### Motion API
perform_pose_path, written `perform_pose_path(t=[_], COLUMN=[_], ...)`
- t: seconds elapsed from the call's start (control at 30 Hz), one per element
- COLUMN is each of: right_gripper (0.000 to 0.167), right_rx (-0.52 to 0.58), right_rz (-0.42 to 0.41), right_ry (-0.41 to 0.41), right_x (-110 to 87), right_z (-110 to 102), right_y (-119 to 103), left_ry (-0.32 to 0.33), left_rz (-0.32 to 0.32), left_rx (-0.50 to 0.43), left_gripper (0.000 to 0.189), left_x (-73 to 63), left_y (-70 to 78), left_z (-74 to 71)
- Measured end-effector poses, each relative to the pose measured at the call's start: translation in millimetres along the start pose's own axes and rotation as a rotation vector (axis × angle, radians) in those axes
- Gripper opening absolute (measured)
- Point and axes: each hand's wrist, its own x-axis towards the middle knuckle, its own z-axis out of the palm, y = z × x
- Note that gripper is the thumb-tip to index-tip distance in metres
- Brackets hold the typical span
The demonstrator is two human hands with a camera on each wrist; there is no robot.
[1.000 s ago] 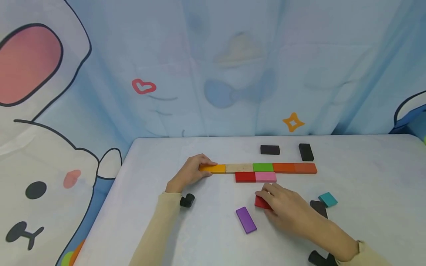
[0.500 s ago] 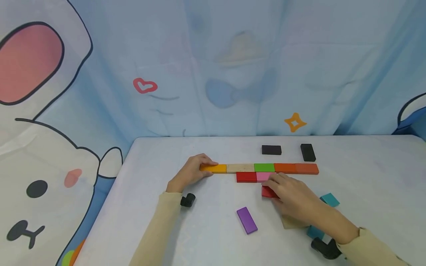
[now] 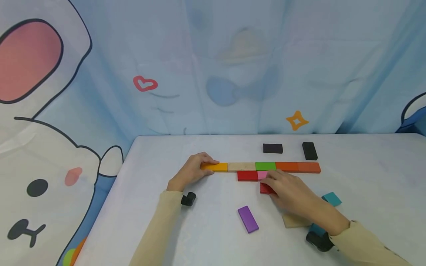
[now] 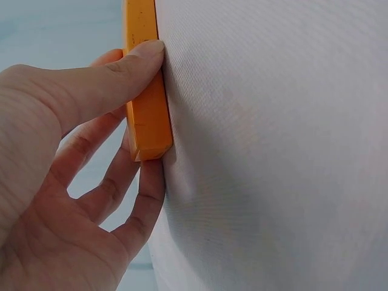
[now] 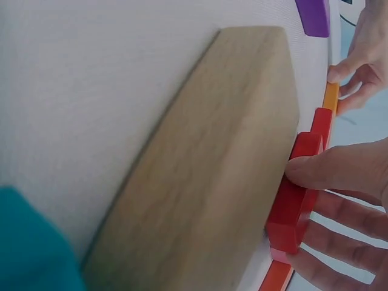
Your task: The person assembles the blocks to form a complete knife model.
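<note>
At the left end of a row of blocks, my left hand (image 3: 192,173) grips a yellow-orange block (image 4: 150,115) between thumb and fingers. To its right the row continues with a plain wooden block (image 3: 241,167), a green block (image 3: 265,166) and two orange blocks (image 3: 287,167). Against the row's near side lie a red block (image 3: 247,176) and a pink block (image 3: 262,175), the pink one partly covered by my right fingers. My right hand (image 3: 293,192) pinches another red block (image 5: 292,209), thumb on its near side, just in front of the pink one.
Two black blocks (image 3: 273,148) lie behind the row. Nearer me are a purple block (image 3: 248,219), a wooden block (image 3: 295,221) and two teal blocks (image 3: 331,199), some partly hidden by my right arm. A printed curtain (image 3: 199,74) hangs behind the table.
My right hand has carried the red block away from me and slightly right, up to the pink block. The wooden block under that arm has come into view. My left hand keeps its place.
</note>
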Motion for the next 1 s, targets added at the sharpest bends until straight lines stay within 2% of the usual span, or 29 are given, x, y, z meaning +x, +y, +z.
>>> perform_pose_path(t=[0.3,0.53,1.0], right_gripper=[0.046,0.044,0.042], right_rx=[-0.010,-0.030,-0.035], right_rz=[-0.023,-0.005,-0.046], right_ry=[0.034,0.027,0.061], right_x=[0.6,2.1,3.2], right_z=[1.5,1.3,1.7], right_y=[0.1,-1.6,0.5], left_ry=[0.005,0.006,0.007], left_rz=[0.004,0.005,0.007], left_rx=[0.003,0.005,0.003], left_gripper=[0.035,0.035,0.035], left_x=[-0.2,-0.8,-0.3], left_y=[0.9,1.5,1.6], left_z=[-0.1,0.2,0.1])
